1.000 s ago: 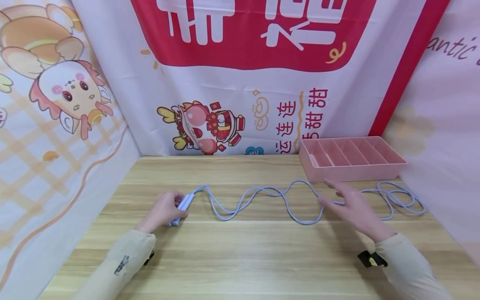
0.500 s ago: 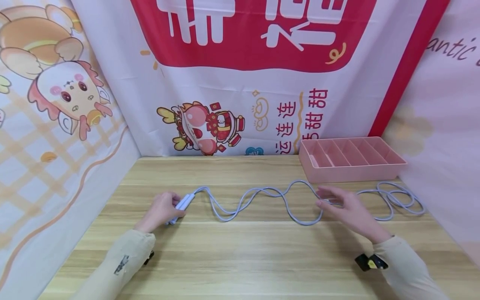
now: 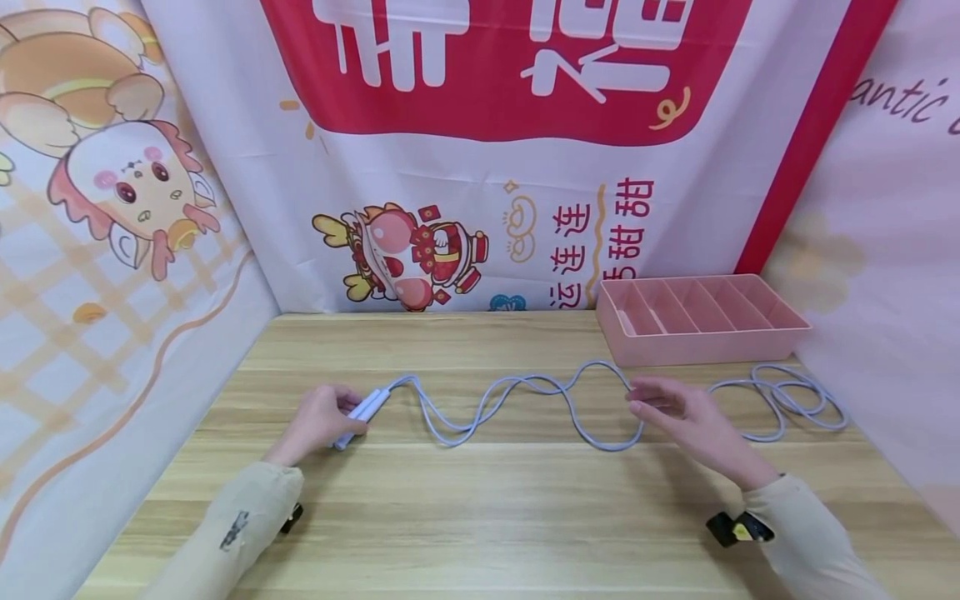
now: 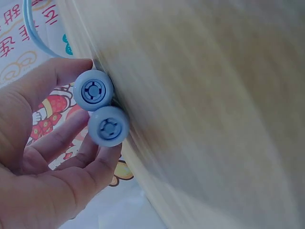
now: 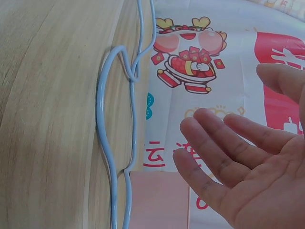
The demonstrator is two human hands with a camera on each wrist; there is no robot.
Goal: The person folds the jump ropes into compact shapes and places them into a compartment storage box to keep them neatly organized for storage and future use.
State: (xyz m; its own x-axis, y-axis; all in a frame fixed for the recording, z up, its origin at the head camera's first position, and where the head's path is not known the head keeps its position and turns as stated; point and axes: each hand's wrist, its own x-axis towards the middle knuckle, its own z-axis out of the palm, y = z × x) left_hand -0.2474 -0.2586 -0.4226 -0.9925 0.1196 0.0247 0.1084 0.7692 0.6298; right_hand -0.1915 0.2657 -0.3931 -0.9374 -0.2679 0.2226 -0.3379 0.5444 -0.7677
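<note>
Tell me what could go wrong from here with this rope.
Tangling: the blue cord crosses itself along its middle and lies in loose loops at the right, so a pull might snag or knot it.
Missed grip: the right hand is open near the cord without gripping it, so closing could catch just one strand.
Slipping: the left hand holds both handles side by side; they might roll over each other if the grip loosens.
</note>
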